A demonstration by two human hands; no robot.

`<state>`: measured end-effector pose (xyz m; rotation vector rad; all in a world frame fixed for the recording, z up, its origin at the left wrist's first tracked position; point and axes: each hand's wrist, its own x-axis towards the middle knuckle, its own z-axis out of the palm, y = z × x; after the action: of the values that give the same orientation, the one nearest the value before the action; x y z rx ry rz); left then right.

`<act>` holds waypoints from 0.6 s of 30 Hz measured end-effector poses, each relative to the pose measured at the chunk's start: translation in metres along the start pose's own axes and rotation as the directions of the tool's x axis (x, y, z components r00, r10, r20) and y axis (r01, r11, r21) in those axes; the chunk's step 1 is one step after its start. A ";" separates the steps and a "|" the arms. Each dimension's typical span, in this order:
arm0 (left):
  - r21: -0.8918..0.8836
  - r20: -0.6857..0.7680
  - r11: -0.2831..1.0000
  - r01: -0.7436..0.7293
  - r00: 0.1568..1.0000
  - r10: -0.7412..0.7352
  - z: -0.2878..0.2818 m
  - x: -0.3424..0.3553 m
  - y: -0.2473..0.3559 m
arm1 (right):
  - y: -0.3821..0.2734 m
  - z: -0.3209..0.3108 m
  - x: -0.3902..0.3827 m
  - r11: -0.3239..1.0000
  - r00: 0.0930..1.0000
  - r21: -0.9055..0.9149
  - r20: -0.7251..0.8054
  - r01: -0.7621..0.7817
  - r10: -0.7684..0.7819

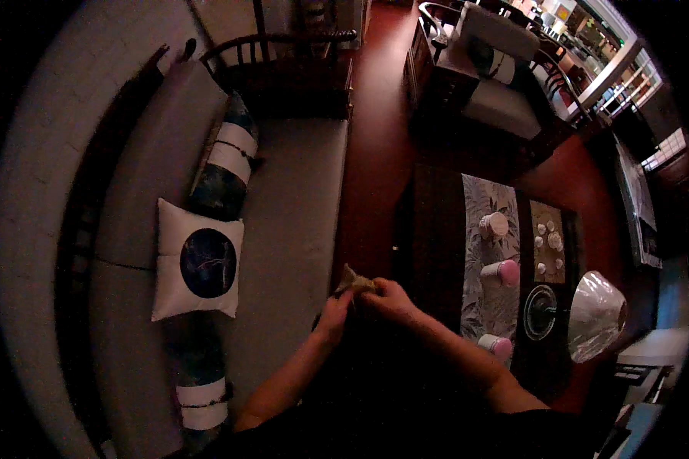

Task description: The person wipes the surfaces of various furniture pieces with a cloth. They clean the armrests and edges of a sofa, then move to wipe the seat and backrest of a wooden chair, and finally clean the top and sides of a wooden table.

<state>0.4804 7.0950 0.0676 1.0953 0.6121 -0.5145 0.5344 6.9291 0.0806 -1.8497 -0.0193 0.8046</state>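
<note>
At the left of the frame, a white cushion (216,213) with a dark round patch leans on the grey sofa (295,199), whose seat edge runs down to the centre. Just right of that edge, slightly below centre, the person's left hand (334,312) has its fingers drawn together on a small tan item (352,280), perhaps folded cloth. The right hand (390,300) curls around the item's right end; how firmly either grips cannot be told. The step in hand seems to be two-handed handling of this item, and the next move likely calls for both hands to stay coordinated. Red floor (375,145) gives open room upward from the hands, between sofa and dark table (435,229). Farther right, the pink-lidded jars (501,273) on the patterned runner (478,195) and the plastic-wrapped lampshade (595,317) leave less room for sweeping the right forearm sideways.
</note>
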 end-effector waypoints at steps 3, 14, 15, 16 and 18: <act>-0.313 0.020 0.950 -0.019 0.999 0.027 0.037 0.019 0.027 | 0.001 -0.028 0.021 0.992 1.000 0.126 -0.016 -0.018 0.020; -0.392 0.172 0.917 0.070 0.985 -0.002 0.058 0.106 0.103 | -0.040 -0.108 0.066 0.987 0.984 0.036 -0.098 0.156 -0.152; -0.393 0.201 0.910 0.134 0.978 -0.057 0.063 0.113 0.114 | -0.039 -0.113 0.074 0.989 0.988 0.081 -0.100 0.126 -0.117; -0.411 0.246 0.902 0.136 0.969 -0.034 0.066 0.125 0.121 | -0.041 -0.119 0.082 0.988 0.991 0.116 -0.100 0.098 -0.086; -0.448 0.327 0.882 0.142 0.945 0.014 0.070 0.150 0.131 | -0.041 -0.132 0.105 0.997 0.992 0.056 -0.116 0.055 -0.048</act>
<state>0.6897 7.0670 0.0739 0.5151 0.4510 -0.5541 0.7004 6.8774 0.0873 -1.8296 0.0293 0.6551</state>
